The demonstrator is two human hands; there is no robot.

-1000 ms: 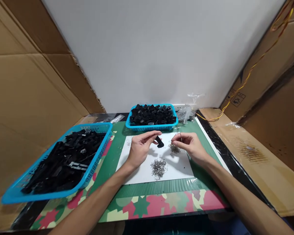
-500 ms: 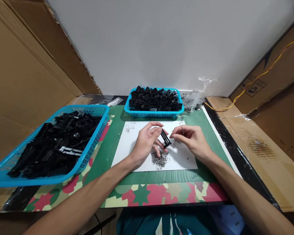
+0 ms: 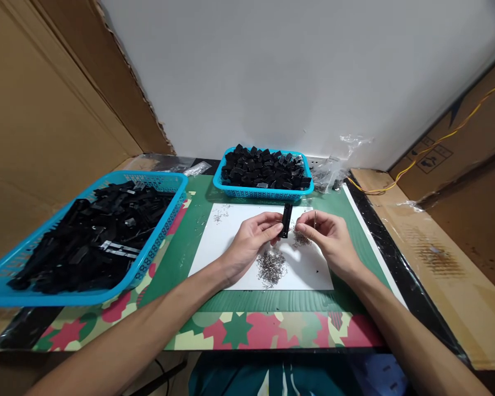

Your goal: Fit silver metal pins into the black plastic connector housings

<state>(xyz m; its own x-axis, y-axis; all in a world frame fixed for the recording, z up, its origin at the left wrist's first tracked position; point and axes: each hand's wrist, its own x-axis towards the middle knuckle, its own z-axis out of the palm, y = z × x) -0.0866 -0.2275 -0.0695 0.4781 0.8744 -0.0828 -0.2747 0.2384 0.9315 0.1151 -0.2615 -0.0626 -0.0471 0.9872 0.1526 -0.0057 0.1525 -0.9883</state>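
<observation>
My left hand (image 3: 253, 237) pinches a narrow black plastic part (image 3: 286, 221), held nearly upright over the white sheet (image 3: 214, 258). Just to its right, my right hand (image 3: 328, 234) has thumb and index finger pressed together; whatever is between the tips is too small to make out. A ring (image 3: 315, 220) shows on a finger of that hand. Under the hands lies a pile of tiny metal pieces (image 3: 271, 268). A second small pile (image 3: 301, 238) sits partly behind the right fingertips, and a few scattered pieces (image 3: 219, 213) lie at the sheet's far left corner.
A large blue basket (image 3: 142, 269) of long black parts stands at the left. At the back is a smaller blue basket (image 3: 264, 192) full of black pieces. Clear plastic bags (image 3: 328, 173) lie beside it. Cardboard walls (image 3: 474, 181) flank both sides.
The black part has turned from a slant, slotted face showing, to nearly upright. My left fingers have drawn in around it, and the metal pile beneath shows more fully.
</observation>
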